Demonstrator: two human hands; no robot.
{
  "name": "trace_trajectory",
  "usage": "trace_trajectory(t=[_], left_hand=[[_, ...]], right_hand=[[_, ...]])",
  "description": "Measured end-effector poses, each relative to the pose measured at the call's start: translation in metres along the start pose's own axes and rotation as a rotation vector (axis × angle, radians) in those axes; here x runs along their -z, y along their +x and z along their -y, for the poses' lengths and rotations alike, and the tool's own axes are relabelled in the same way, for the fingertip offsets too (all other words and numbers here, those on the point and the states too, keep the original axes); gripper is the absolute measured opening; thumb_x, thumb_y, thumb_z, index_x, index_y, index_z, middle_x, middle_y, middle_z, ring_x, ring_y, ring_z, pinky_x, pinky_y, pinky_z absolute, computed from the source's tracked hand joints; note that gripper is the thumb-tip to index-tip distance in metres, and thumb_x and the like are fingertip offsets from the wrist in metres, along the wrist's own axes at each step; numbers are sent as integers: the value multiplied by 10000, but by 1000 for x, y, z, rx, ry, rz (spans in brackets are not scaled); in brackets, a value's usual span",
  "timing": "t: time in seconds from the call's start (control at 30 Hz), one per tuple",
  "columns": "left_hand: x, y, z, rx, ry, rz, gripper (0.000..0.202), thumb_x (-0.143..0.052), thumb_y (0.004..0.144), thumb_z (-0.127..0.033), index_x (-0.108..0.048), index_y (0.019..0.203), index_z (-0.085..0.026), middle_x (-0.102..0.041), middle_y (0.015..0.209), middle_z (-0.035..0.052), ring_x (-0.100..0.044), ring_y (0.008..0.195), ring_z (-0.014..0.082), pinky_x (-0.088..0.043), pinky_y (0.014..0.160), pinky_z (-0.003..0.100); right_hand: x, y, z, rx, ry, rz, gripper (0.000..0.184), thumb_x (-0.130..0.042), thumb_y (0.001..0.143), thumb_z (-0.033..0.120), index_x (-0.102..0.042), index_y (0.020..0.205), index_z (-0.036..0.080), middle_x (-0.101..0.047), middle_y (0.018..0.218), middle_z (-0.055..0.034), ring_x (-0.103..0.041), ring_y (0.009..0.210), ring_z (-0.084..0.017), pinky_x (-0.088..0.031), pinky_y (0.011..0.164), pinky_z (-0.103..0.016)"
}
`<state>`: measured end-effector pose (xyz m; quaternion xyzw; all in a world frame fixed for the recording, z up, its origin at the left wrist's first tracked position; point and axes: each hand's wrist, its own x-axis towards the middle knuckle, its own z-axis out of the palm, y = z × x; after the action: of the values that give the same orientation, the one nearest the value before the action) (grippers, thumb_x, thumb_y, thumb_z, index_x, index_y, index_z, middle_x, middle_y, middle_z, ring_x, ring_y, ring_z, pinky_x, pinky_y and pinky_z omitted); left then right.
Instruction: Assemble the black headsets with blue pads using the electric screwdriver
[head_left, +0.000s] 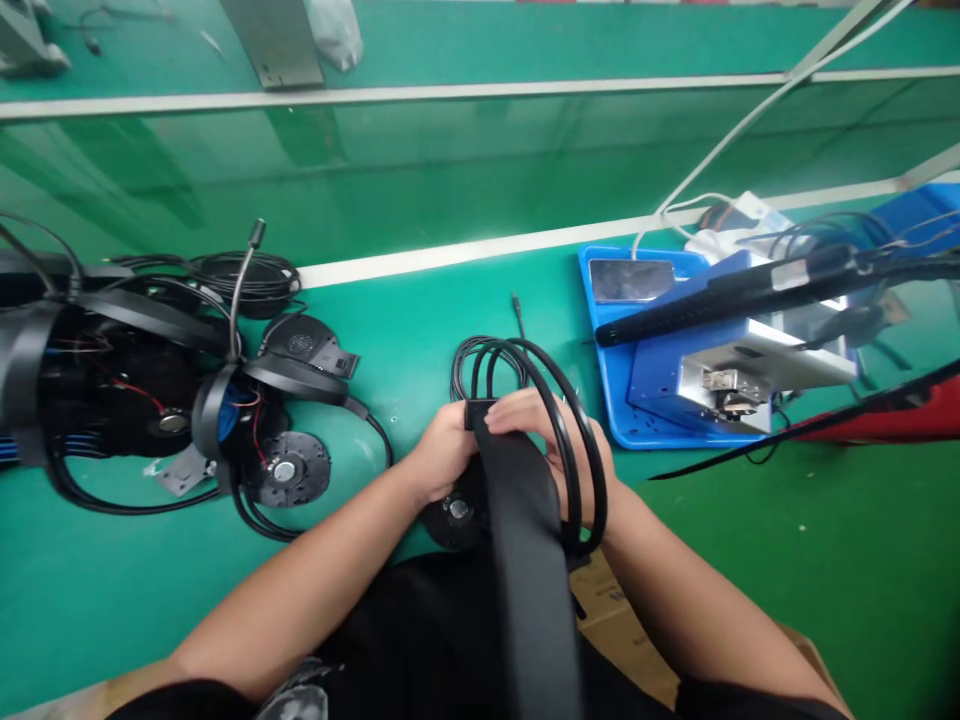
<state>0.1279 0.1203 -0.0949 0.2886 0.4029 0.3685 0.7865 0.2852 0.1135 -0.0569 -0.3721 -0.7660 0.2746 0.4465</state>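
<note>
The left hand point(444, 452) and right hand point(536, 432) both clench a black headband point(521, 530) with looped black cable point(577, 450) over the tabletop point(97, 590).

Left hand point(442, 452) and right hand point(536, 430) hold a black headset band point(521, 530) with looped cable point(581, 450) over a green workbench point(97, 590), near a blue tray point(615, 400).

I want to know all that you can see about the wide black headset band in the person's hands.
The headset band is a long, wide, flat black strip with a matte surface, perhaps padded; its exact material cannot be told. It runs from the hands down toward the person's body. Its upper end is held between the left hand and the right hand, whose fingers lie across it. Thick black cable loops curve beside it.
</note>
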Motion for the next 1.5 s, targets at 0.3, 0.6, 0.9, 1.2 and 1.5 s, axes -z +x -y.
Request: trace_trajectory(t=[0.3, 0.6, 0.9, 1.2, 1.5], left_hand=[[4, 0, -7, 155, -113, 119, 491, -568, 444, -81, -803, 870, -148, -761, 827, 38, -672, 809, 210, -506, 723, 279], [8, 1, -2, 153, -249, 134, 294, -741, 688, -298, -803, 932, -147, -783, 887, 82, -711, 849, 232, -546, 834, 327], [2, -1, -3, 155, -193, 147, 340, -918, 683, -349, -765, 899, -137, -802, 894, 100, -752, 760, 237, -589, 767, 361], [4, 2, -1, 180, -164, 168, 377, -929, 679, -366, -756, 914, -126, -799, 862, 102, -772, 770, 256, -597, 789, 373], [5, 4, -1, 175, -131, 179, 311, -902, 719, -339, -735, 898, -148, -790, 850, 65, -745, 767, 212, -577, 772, 335]], right_hand=[[34, -42, -2, -100, 9, 342, 323, -587, 980, 156, -770, 1186, 325, -780, 1254, -46, -698, 1275, -220, -569, 1133, -467], [32, -17, 8, -124, -41, 449, 382, -581, 965, 107, -774, 1188, 350, -771, 1274, -8, -673, 1313, -202, -537, 1167, -452], [36, 11, 3, -591, 40, 54, 169, -671, 924, 288, -806, 1023, 263, -805, 998, -38, -746, 842, -185, -629, 771, -344], [-4, 34, -15, -938, 303, -93, 366, -883, 687, 533, -779, 780, 194, -682, 615, -11, -558, 457, -121, -405, 340, -233], [5, 30, -13, -801, -32, -60, 250, -765, 856, 433, -768, 736, 214, -736, 727, -24, -657, 623, -143, -502, 534, -261]])
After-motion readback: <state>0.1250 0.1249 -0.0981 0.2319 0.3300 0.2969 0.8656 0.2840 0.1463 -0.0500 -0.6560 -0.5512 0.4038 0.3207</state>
